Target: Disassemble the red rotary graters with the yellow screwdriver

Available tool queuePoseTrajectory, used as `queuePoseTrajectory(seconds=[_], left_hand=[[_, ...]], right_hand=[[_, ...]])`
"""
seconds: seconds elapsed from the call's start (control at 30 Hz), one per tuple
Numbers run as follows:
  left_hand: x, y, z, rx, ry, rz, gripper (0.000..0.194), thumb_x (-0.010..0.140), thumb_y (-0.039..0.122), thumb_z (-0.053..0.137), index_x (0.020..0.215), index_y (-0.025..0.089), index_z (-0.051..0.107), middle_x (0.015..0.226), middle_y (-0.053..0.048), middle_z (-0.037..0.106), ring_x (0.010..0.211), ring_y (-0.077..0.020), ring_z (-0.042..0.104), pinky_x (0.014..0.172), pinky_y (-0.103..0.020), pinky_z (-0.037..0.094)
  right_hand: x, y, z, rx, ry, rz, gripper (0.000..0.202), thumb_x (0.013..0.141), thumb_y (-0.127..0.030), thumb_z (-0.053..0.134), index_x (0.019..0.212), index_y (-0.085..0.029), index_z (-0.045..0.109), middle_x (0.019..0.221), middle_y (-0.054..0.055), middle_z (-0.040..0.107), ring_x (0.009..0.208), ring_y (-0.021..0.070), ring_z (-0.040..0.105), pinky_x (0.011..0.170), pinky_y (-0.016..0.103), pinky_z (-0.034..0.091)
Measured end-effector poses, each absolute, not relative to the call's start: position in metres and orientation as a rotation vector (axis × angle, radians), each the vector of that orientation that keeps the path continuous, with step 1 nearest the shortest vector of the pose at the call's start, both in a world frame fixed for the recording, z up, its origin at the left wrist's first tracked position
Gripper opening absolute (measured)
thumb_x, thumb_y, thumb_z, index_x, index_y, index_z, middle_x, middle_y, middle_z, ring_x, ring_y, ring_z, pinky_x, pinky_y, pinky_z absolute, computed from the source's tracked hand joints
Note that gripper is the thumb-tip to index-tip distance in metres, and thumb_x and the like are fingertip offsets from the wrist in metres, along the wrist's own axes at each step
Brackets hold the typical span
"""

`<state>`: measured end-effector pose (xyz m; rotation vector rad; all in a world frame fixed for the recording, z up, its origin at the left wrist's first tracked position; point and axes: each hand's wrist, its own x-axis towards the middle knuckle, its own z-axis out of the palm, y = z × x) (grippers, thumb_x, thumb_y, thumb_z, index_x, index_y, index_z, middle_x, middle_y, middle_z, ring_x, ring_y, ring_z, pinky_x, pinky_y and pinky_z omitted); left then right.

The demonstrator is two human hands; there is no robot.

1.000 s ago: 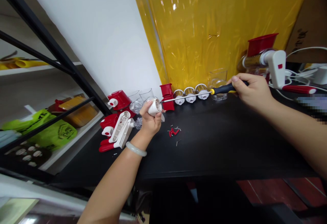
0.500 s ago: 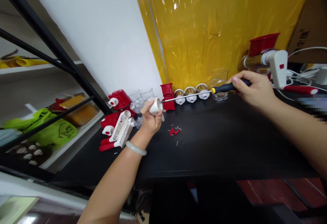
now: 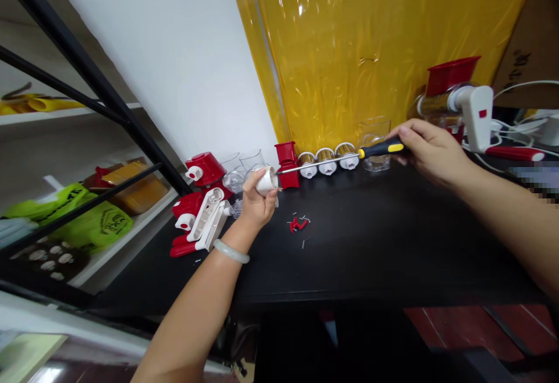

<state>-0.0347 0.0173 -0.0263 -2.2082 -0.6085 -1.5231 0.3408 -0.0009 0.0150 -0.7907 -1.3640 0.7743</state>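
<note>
Fingers of my left hand (image 3: pixel 257 201) are wrapped round a white cylindrical part (image 3: pixel 266 181), its open end facing right. My right hand (image 3: pixel 425 147) grips the rear of a screwdriver (image 3: pixel 379 149) with a dark blue and yellow handle. The long shaft runs left and its tip reaches into the mouth of the white part; what it touches inside is hidden. Below, small red pieces (image 3: pixel 298 224) lie with several small screws (image 3: pixel 303 244) on the black table (image 3: pixel 358 243).
Behind the hands stand a red part (image 3: pixel 287 165) and three metal drums (image 3: pixel 326 162). Red housings (image 3: pixel 205 170) and white crank handles (image 3: pixel 207 215) lie at left. An assembled grater (image 3: pixel 477 118) is at right, beside cables. A black-framed shelf (image 3: pixel 131 133) borders the left.
My right hand has shifted its hold on the screwdriver, and more of the handle, with its yellow patch, now shows. My left hand and the white part have hardly moved.
</note>
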Motion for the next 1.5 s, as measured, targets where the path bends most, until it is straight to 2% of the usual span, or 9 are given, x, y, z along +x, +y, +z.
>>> queuePoseTrajectory(seconds=[0.17, 0.37, 0.6, 0.77, 1.0, 1.13, 1.23, 1.4, 1.5], left_hand=[[-0.031, 0.016, -0.024, -2.307, -0.55, -1.583, 0.05, 0.103, 0.042, 0.045, 0.147, 0.033, 0.022, 0.123, -0.008, 0.057, 0.072, -0.0091, 0.066, 0.068, -0.028, 0.059], [-0.032, 0.016, -0.022, -2.337, -0.512, -1.611, 0.048, 0.103, 0.038, 0.047, 0.146, 0.033, 0.025, 0.121, -0.007, 0.06, 0.066, -0.0062, 0.066, 0.065, -0.024, 0.058], [-0.032, 0.016, -0.023, -2.321, -0.553, -1.629, 0.048, 0.103, 0.035, 0.048, 0.146, 0.031, 0.026, 0.113, -0.005, 0.062, 0.065, -0.0063, 0.066, 0.066, -0.024, 0.057], [-0.032, 0.015, -0.022, -2.331, -0.569, -1.619, 0.047, 0.104, 0.039, 0.045, 0.145, 0.032, 0.025, 0.108, -0.003, 0.062, 0.064, -0.0074, 0.066, 0.064, -0.025, 0.057], [-0.033, 0.015, -0.022, -2.311, -0.602, -1.612, 0.047, 0.104, 0.04, 0.045, 0.145, 0.032, 0.025, 0.103, -0.002, 0.061, 0.062, -0.0073, 0.065, 0.063, -0.025, 0.057], [-0.033, 0.016, -0.022, -2.325, -0.606, -1.608, 0.046, 0.104, 0.039, 0.044, 0.145, 0.032, 0.024, 0.106, -0.003, 0.061, 0.063, -0.0077, 0.065, 0.063, -0.026, 0.057], [-0.035, 0.017, -0.023, -2.305, -0.612, -1.611, 0.046, 0.104, 0.038, 0.045, 0.145, 0.03, 0.025, 0.094, 0.0, 0.061, 0.062, -0.0092, 0.065, 0.066, -0.028, 0.057], [-0.035, 0.019, -0.024, -2.3, -0.611, -1.633, 0.046, 0.104, 0.039, 0.045, 0.145, 0.031, 0.026, 0.086, 0.002, 0.06, 0.06, -0.0096, 0.064, 0.065, -0.028, 0.056], [-0.034, 0.018, -0.023, -2.313, -0.621, -1.629, 0.047, 0.104, 0.041, 0.045, 0.145, 0.032, 0.025, 0.087, 0.002, 0.06, 0.06, -0.01, 0.064, 0.063, -0.028, 0.057]], right_hand=[[0.34, -0.003, 0.014, -0.45, -1.247, 1.115, 0.056, 0.049, -0.025, 0.097, 0.094, -0.029, 0.063, 0.096, -0.004, 0.067, 0.09, 0.0155, 0.065, 0.08, 0.03, 0.056], [0.343, 0.0, 0.009, -0.895, -1.476, 0.767, 0.056, 0.083, -0.076, 0.057, 0.082, -0.021, 0.068, 0.048, -0.002, 0.05, 0.04, 0.0109, 0.042, 0.038, 0.025, 0.032], [0.336, -0.004, 0.013, -0.48, -1.277, 1.12, 0.047, 0.053, -0.029, 0.094, 0.09, -0.027, 0.065, 0.095, -0.004, 0.065, 0.083, 0.0136, 0.063, 0.073, 0.027, 0.055], [0.338, -0.001, 0.009, -0.825, -1.429, 0.93, 0.052, 0.083, -0.074, 0.058, 0.082, -0.023, 0.066, 0.055, -0.002, 0.051, 0.044, 0.0126, 0.047, 0.042, 0.028, 0.037], [0.334, -0.01, 0.015, -0.477, -1.271, 1.178, 0.047, 0.054, -0.021, 0.09, 0.092, -0.028, 0.062, 0.095, -0.003, 0.063, 0.082, 0.0152, 0.062, 0.074, 0.03, 0.053], [0.335, -0.008, 0.012, -0.611, -1.36, 1.112, 0.035, 0.078, -0.056, 0.074, 0.091, -0.023, 0.069, 0.08, 0.003, 0.067, 0.067, 0.0178, 0.062, 0.059, 0.032, 0.053], [0.337, -0.003, 0.008, -0.882, -1.476, 0.917, 0.046, 0.088, -0.066, 0.06, 0.087, -0.021, 0.068, 0.051, -0.001, 0.052, 0.04, 0.0114, 0.043, 0.039, 0.026, 0.033], [0.334, -0.006, 0.009, -0.594, -1.342, 1.088, 0.045, 0.059, -0.021, 0.089, 0.095, -0.026, 0.063, 0.092, -0.002, 0.065, 0.077, 0.0127, 0.063, 0.069, 0.026, 0.053], [0.332, -0.009, 0.01, -0.558, -1.328, 1.183, 0.043, 0.061, -0.031, 0.088, 0.096, -0.027, 0.064, 0.099, 0.0, 0.068, 0.084, 0.0182, 0.068, 0.071, 0.033, 0.057]])
